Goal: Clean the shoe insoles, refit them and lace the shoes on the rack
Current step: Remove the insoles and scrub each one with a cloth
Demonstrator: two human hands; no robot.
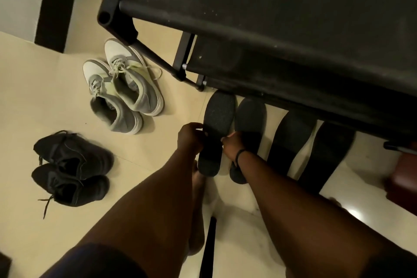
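Black insole (216,124), grey-and-white sneakers (126,83), cream floor (33,97)

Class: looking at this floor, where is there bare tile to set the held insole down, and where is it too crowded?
Free: the tile left of the grey shoes and above the black shoes, and the strip between those pairs and the left hand. Crowded: under the rack, where the held insole and three more lie side by side.

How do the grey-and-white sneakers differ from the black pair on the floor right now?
The grey-and-white sneakers lie nearer the rack, while the black pair lies further from it, nearer the person. The grey-and-white sneakers have pale toes and soles; the black pair is dark all over. Both pairs rest on the floor, side by side, with laces trailing loose.
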